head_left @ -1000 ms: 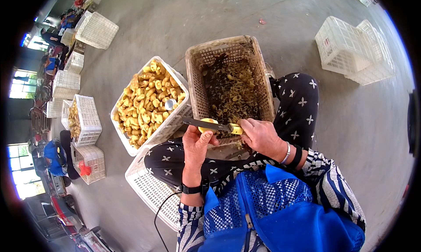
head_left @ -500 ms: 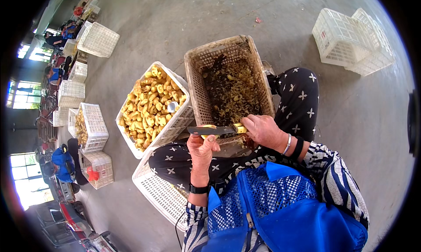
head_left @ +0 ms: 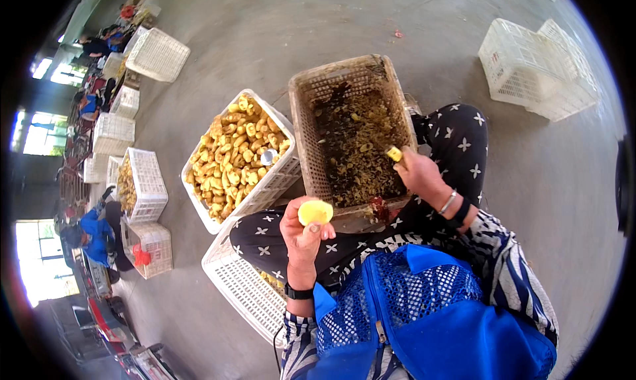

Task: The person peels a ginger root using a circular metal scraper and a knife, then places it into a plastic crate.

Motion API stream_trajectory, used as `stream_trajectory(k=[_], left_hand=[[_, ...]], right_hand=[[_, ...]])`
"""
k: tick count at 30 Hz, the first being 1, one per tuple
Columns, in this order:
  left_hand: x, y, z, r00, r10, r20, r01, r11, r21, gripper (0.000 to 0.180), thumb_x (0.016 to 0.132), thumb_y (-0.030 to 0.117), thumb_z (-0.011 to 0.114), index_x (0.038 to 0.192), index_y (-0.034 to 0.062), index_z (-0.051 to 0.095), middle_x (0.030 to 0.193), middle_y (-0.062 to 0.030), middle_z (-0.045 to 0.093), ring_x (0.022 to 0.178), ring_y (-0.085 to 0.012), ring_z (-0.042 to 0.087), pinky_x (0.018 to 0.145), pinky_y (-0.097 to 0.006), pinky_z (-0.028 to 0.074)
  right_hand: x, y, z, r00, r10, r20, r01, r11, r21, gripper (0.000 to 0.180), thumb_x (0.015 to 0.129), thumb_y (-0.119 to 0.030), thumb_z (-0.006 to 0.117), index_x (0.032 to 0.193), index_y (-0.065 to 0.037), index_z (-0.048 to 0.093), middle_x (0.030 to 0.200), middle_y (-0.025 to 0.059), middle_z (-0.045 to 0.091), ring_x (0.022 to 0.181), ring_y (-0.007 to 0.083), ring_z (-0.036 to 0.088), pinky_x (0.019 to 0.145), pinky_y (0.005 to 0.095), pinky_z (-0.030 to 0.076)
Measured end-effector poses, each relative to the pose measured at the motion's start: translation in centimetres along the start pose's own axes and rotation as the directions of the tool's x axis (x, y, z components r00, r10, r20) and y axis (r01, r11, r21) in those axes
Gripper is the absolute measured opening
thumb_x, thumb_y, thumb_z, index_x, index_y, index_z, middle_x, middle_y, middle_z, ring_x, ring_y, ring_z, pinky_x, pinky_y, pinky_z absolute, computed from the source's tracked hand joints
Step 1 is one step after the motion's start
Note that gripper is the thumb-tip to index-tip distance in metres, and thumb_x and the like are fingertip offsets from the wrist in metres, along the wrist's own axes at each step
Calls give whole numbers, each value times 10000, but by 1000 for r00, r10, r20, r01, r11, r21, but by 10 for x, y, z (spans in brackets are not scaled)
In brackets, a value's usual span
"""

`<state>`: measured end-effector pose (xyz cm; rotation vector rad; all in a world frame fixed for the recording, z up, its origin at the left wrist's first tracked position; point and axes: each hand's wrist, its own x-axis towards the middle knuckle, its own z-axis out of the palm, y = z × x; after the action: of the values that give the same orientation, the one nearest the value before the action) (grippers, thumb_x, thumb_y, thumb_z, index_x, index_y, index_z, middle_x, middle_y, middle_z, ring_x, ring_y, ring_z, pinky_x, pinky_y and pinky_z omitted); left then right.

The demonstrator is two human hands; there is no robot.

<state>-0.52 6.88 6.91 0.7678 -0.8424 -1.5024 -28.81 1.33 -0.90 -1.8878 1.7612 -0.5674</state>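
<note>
My left hand (head_left: 301,231) is closed on a piece of ginger (head_left: 315,212), its pale yellow cut face turned up, above my knee. My right hand (head_left: 422,175) grips a knife by its yellow handle (head_left: 394,153) over the right side of a dirty crate (head_left: 300,125). The blade cannot be made out against the dark contents. Brown and yellow peelings (head_left: 361,148) cover the bottom of that crate. To its left stands a white crate (head_left: 291,155) heaped with ginger (head_left: 232,158), a round silvery object (head_left: 268,157) lying on top.
Another white crate (head_left: 248,297) sits by my left leg, with some ginger inside. Two white crates (head_left: 523,65) stand at the far right. Along the left are several crates (head_left: 149,188), a person in blue (head_left: 98,237) and a red vehicle (head_left: 109,324).
The knife has left the ginger; my right hand has moved up and right with it over the dirty crate. My left hand still holds the ginger, its cut face now uncovered.
</note>
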Motion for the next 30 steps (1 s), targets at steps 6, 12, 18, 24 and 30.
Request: stream_trajectory(k=[6, 12, 18, 24, 30], left_hand=[[4, -16, -12, 997, 68, -25, -69, 997, -47, 521, 758, 109, 807, 1172, 23, 504, 976, -96, 653, 741, -171, 655, 705, -355, 587], [5, -18, -1, 993, 80, -87, -79, 997, 8, 503, 740, 59, 809, 1156, 29, 528, 1084, -107, 645, 891, -192, 669, 788, -346, 588], [7, -24, -5, 990, 102, -93, -94, 992, 82, 515, 700, 101, 843, 1127, 8, 571, 1090, -92, 657, 932, -158, 654, 811, -283, 560], [7, -24, -3, 983, 156, -98, -143, 982, 126, 494, 717, 93, 838, 1129, 11, 577, 1049, -85, 669, 900, -150, 661, 800, -280, 559], [3, -19, 0, 988, 145, -46, -142, 988, 56, 489, 768, 140, 805, 1171, 18, 557, 1089, -156, 637, 743, -175, 665, 741, -364, 588]], right_hand=[[-26, -57, -30, 987, -162, -19, 159, 920, 358, 303, 863, -206, 674, 1060, -16, 546, 748, 169, 626, 702, 356, 647, 596, 412, 506], [-57, -78, -28, 889, -454, -65, 456, 890, 17, 247, 768, -127, 685, 967, -55, 560, 763, 85, 568, 686, 264, 621, 585, 383, 511], [-52, -75, -35, 856, -517, -17, 513, 852, -104, 229, 770, -146, 628, 972, -72, 551, 778, 55, 546, 722, 228, 614, 615, 351, 505], [-53, -76, -38, 859, -511, 33, 507, 842, -184, 172, 825, -136, 558, 984, -78, 531, 790, 49, 550, 719, 224, 614, 620, 344, 505], [-35, -47, -24, 954, -232, 190, 278, 922, -271, 122, 842, -97, 554, 954, -92, 505, 830, 108, 601, 743, 294, 667, 608, 409, 531]])
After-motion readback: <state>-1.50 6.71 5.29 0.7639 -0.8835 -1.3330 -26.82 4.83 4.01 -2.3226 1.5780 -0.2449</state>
